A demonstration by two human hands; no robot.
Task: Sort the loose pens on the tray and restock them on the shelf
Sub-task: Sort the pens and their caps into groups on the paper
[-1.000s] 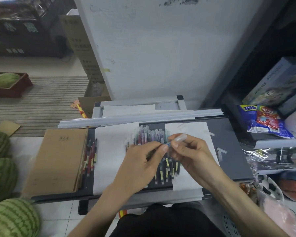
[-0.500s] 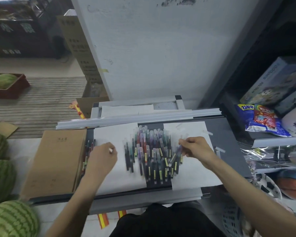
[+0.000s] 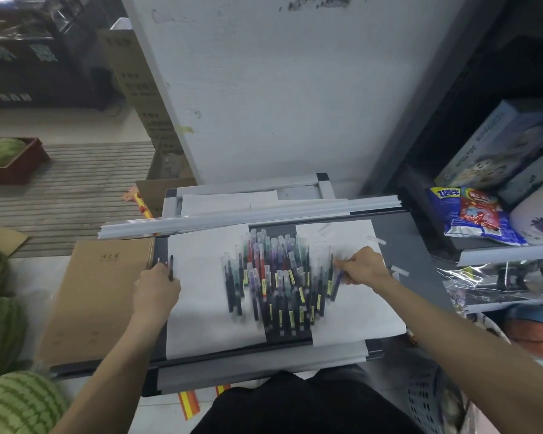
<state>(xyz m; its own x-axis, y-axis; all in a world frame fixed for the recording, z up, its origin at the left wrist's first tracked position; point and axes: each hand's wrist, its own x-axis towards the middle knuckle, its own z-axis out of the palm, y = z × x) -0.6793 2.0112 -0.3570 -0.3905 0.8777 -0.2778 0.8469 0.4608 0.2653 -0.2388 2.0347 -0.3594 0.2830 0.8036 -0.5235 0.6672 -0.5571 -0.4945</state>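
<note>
White paper sheets (image 3: pixel 207 296) lying across the dark grey tray (image 3: pixel 414 245), with the heap of loose pens (image 3: pixel 276 277) resting between the two hands, straddling the gap where the dark tray is showing through. Pens mostly pointing away, clear caps toward the far edge, yellow labels near the close ends.

Left hand (image 3: pixel 156 291) sitting well to the left of the heap, at the left edge of the paper, fingers closed around a dark pen (image 3: pixel 171 267) standing tilted up out of the grip. Just beside it, the stack of brown notebooks (image 3: pixel 101 296) filling the left end of the tray, with a narrow dark strip between notebooks and paper.

Right hand (image 3: pixel 362 267) hovering just at the right fringe of the heap, pinching a purple pen (image 3: pixel 337 281) whose lower end is slanting down over the right sheet. Hands held wide apart, each clamped on its own pen.

Open white paper lying between the left hand and the heap, and more below the right hand toward the near edge. Loose clear caps (image 3: pixel 400 270) lying scattered on the grey tray to the right of the right hand. White strips (image 3: pixel 232 219) running along the far edge of the tray, closing it off against the pale wall panel (image 3: pixel 264 89). Shelf (image 3: pixel 508 253) standing to the right, crowded with a snack bag (image 3: pixel 474 214) and boxes. Watermelons (image 3: pixel 0 327) crowding the floor on the left.
</note>
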